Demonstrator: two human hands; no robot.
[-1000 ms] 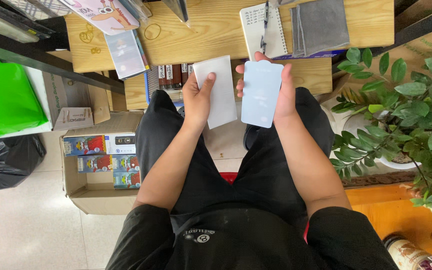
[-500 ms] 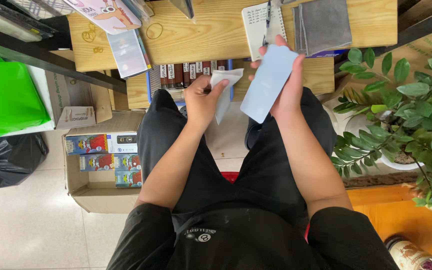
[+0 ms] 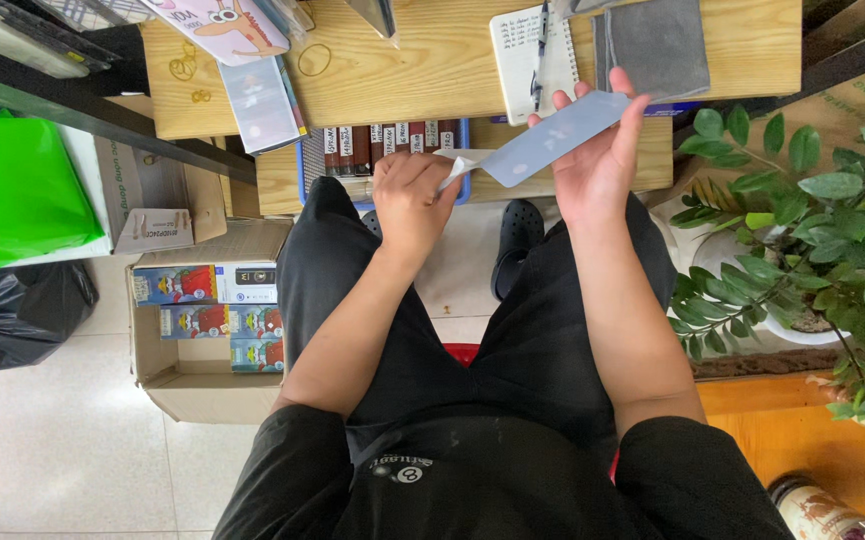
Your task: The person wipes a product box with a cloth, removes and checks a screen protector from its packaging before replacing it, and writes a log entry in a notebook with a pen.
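the pale blue sheet (image 3: 555,138) was tilted, its long side running from low on the left up to the right. the right hand (image 3: 597,170) held it from below, thumb and fingers curled on its far end. the left hand (image 3: 410,192) was closed in a pinch on a thin white strip (image 3: 455,170) at the sheet's low corner — partly hidden by fingers. both were above the wooden table (image 3: 432,75), near a notebook (image 3: 530,50).
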